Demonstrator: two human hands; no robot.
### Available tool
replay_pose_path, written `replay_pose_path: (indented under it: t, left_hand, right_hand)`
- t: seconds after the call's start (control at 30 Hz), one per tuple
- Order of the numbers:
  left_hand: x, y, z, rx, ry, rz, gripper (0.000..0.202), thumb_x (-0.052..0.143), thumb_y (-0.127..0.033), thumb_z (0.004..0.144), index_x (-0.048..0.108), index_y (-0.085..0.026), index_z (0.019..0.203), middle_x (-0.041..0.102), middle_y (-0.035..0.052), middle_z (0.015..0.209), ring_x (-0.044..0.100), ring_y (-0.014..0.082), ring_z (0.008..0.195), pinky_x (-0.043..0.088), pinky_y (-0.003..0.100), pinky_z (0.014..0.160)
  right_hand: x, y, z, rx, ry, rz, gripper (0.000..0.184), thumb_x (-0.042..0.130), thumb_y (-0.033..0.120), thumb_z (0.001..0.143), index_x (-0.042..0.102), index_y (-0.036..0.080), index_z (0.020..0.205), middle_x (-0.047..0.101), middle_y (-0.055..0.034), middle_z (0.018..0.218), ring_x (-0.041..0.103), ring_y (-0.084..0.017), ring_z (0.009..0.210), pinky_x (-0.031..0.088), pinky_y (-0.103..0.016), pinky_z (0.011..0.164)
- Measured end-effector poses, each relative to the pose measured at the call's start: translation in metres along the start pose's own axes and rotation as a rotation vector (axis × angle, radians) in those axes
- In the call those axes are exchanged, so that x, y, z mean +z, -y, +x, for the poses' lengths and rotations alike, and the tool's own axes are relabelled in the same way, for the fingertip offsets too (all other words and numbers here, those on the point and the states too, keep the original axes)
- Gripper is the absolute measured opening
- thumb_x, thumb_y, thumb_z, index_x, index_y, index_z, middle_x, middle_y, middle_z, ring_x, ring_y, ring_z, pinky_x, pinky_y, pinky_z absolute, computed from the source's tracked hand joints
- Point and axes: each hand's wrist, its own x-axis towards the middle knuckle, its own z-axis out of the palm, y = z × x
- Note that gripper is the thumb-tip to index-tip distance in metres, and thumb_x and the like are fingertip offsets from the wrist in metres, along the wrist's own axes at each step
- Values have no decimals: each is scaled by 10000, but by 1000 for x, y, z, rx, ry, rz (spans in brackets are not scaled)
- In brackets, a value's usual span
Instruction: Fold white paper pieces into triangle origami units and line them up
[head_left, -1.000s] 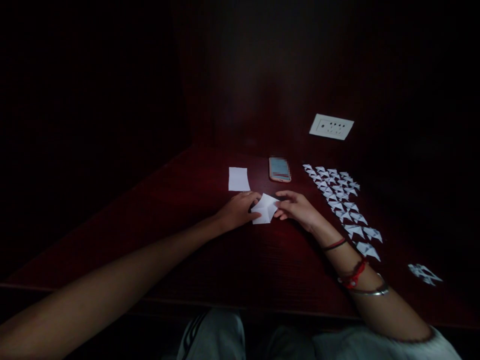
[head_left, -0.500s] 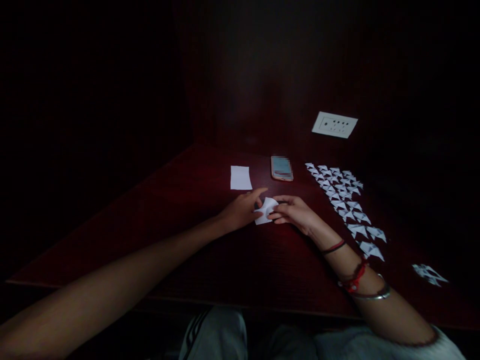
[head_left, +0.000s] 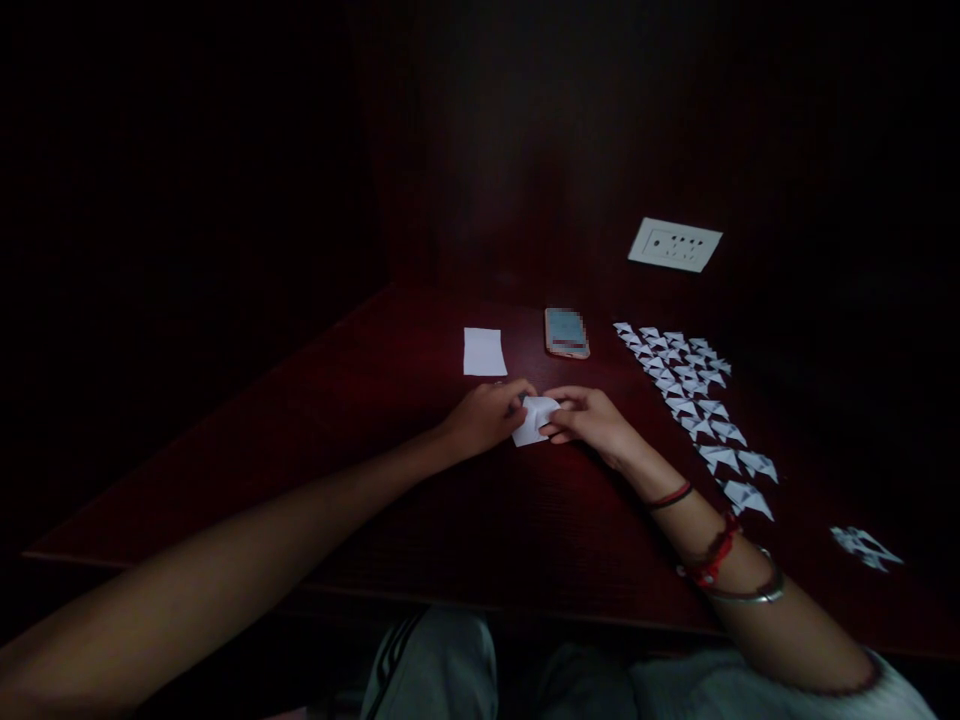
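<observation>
A small white sheet of paper, partly curled or folded, is held between my two hands above the dark red table. My left hand grips its left side, with the fingers bent over the upper left edge. On the right side, my right hand pinches the paper between thumb and fingers. The fingers cover part of both sides, so the folds there are hidden. Just beyond my left hand a flat white paper stack or sheet lies on the table.
A phone lies behind my hands. Several folded white paper pieces stand in rows to the right, and a small cluster of folded paper lies near the right edge. A socket plate is on the back wall of the table.
My left index finger, stretched out before, has bent down towards the paper's upper edge. The paper's top now looks flatter. The whole view has shifted slightly.
</observation>
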Motion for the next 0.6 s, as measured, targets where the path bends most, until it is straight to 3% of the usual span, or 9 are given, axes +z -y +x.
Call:
replay_pose_path:
  t: [0.2, 0.43, 0.6]
  left_hand:
    - [3, 0, 1, -10, 2, -16, 187, 410, -161, 740, 479, -186, 913, 543, -21, 704, 489, 96, 614, 334, 199, 532]
    - [3, -2, 2, -24, 9, -7, 184, 424, -154, 724, 468, -185, 900, 535, -29, 671, 487, 94, 592, 328, 196, 517]
    - [1, 0, 2, -40, 10, -8, 179, 418, -146, 715, 471, -187, 881, 522, -31, 661, 481, 95, 584, 322, 194, 506]
  right_hand:
    - [2, -2, 4, 3, -68, -68, 82, 502, 111, 691, 484, 128, 770, 593, -31, 578, 591, -110, 491, 487, -179, 418]
    - [0, -10, 10, -101, -127, -283, 105, 524, 84, 612, 515, 149, 695, 585, -9, 549, 585, -128, 464, 476, -209, 405]
    - [-2, -12, 8, -164, -72, -301, 149, 534, 129, 620, 583, 159, 757, 606, -4, 569, 579, -116, 482, 483, -225, 463]
